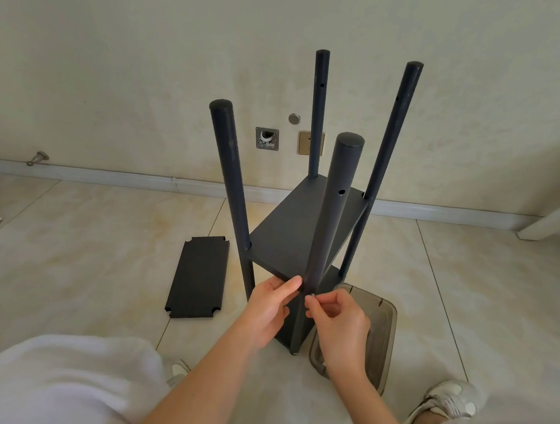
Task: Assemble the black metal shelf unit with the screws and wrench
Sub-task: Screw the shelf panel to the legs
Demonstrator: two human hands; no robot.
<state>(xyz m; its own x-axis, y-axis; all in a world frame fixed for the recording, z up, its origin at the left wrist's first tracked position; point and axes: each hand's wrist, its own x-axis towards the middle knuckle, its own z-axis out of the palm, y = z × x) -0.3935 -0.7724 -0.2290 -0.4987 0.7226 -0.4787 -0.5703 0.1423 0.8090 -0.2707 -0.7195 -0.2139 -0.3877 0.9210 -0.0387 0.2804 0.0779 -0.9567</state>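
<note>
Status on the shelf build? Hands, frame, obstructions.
Hands: left hand grips fitted shelf edge; right hand pinches screw at near post. Spare panel flat on floor. Tub beside post's foot.

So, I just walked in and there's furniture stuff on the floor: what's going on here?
A person sitting on the tiled floor is assembling a black metal shelf unit. Their left hand grips the front corner of the fitted shelf panel, holding it against the nearest post, while the right hand pinches a small screw at that joint. A spare panel lies flat on the floor to the left, and a plastic tub sits beside the right hand. No wrench is in view.
</note>
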